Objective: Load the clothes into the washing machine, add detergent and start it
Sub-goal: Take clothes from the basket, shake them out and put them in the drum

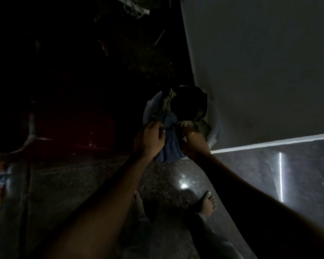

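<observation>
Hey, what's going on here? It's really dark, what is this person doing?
A person is reaching down into a white tub heaped with clothes, which sits on the floor against a pale panel. The left hand grips a blue striped garment, and the right hand grips olive-green cloth beside it. The clothes are not yet lifted clear of the tub.

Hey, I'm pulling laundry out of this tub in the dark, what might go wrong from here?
Your left hand grips the blue striped garment and your right hand the olive garment. They look tangled, so lifting may spill others over the white tub rim.
In this dim light the black garment could get left behind.
Trailing cloth might catch your bare foot.
</observation>
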`<state>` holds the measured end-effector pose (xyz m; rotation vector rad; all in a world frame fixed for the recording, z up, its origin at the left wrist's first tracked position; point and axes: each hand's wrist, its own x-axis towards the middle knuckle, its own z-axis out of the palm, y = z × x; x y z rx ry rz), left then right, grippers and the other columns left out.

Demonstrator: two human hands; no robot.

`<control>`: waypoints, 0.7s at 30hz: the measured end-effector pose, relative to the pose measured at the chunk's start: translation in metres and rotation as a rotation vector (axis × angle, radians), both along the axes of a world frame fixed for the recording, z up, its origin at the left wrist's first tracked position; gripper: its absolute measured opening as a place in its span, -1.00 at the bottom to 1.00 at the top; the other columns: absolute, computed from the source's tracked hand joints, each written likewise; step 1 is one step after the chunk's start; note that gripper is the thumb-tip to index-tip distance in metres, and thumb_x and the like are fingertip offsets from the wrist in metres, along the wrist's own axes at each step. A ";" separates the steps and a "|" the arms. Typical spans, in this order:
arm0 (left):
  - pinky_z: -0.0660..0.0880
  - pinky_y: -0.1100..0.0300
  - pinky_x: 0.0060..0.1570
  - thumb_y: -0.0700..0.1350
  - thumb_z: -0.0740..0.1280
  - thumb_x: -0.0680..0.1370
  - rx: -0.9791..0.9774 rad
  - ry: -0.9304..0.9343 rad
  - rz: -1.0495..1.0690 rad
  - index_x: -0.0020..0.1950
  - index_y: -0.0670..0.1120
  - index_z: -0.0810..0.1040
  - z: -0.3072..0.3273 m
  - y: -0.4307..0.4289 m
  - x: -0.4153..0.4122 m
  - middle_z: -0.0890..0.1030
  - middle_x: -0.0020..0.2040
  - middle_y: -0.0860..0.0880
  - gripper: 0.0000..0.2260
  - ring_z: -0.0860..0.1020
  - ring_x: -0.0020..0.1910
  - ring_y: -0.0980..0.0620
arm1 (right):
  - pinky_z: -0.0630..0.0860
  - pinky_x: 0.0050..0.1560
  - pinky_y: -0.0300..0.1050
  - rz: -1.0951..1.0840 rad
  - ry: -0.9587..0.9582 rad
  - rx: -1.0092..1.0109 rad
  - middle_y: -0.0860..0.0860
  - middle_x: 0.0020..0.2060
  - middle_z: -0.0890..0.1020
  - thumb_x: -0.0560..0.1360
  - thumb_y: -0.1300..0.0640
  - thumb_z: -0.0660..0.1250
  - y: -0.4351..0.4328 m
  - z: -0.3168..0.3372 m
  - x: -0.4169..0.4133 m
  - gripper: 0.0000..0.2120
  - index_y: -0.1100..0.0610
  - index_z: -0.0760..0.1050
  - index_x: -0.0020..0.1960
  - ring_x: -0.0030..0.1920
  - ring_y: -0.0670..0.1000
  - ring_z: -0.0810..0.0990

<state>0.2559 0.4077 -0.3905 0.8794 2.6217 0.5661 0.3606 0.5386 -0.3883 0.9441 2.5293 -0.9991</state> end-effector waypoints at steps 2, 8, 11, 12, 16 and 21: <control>0.54 -0.03 0.00 0.00 0.32 0.56 -0.062 -0.036 0.050 0.25 -0.09 0.52 -0.040 0.002 -0.005 0.59 0.16 -0.13 -0.70 0.57 0.10 -0.18 | 0.40 0.25 -0.01 0.068 -0.008 0.006 0.19 0.26 0.51 0.49 0.21 0.28 0.003 -0.036 -0.002 -0.56 0.18 0.40 0.37 0.28 0.21 0.47; 0.50 0.00 0.12 -0.05 0.36 0.57 -0.045 -0.346 0.295 0.35 -0.12 0.48 -0.092 0.015 -0.010 0.57 0.26 -0.17 -0.63 0.53 0.22 -0.23 | 0.33 0.36 0.02 0.039 0.144 0.020 0.19 0.25 0.54 0.42 0.27 0.29 0.004 -0.078 -0.003 -0.51 0.17 0.45 0.35 0.32 0.20 0.43; 0.48 0.06 0.07 -0.10 0.34 0.59 0.080 -0.365 0.433 0.26 -0.13 0.55 -0.071 0.020 -0.012 0.60 0.20 -0.16 -0.74 0.55 0.18 -0.18 | 0.43 0.28 -0.02 -0.089 0.233 -0.043 0.14 0.20 0.59 0.41 0.29 0.32 0.004 -0.069 0.001 -0.52 0.11 0.48 0.33 0.25 0.16 0.51; 0.46 0.10 0.06 -0.11 0.34 0.59 0.135 -0.363 0.453 0.26 -0.13 0.55 -0.057 0.021 -0.013 0.60 0.20 -0.16 -0.74 0.54 0.18 -0.17 | 0.49 0.22 -0.01 -0.162 0.254 -0.069 0.13 0.14 0.63 0.43 0.26 0.32 0.003 -0.062 0.001 -0.56 0.10 0.50 0.31 0.18 0.16 0.57; 0.39 0.21 0.07 -0.22 0.34 0.58 0.329 -0.355 0.386 0.25 -0.18 0.55 -0.002 0.020 -0.004 0.59 0.21 -0.16 -0.76 0.52 0.22 -0.13 | 0.59 0.07 0.11 -0.562 0.308 -0.388 -0.02 -0.04 0.69 0.49 0.02 0.30 -0.004 -0.020 -0.003 -0.73 -0.05 0.57 0.17 0.00 0.08 0.66; 0.49 0.10 0.09 -0.28 0.34 0.54 0.487 -0.385 0.264 0.16 -0.16 0.57 0.070 0.015 0.000 0.62 0.08 -0.06 -0.80 0.56 0.12 -0.05 | 0.57 0.13 0.00 -0.674 0.428 -0.841 0.08 0.12 0.65 0.60 0.06 0.20 0.002 0.065 -0.022 -0.69 0.15 0.53 0.25 0.15 0.06 0.61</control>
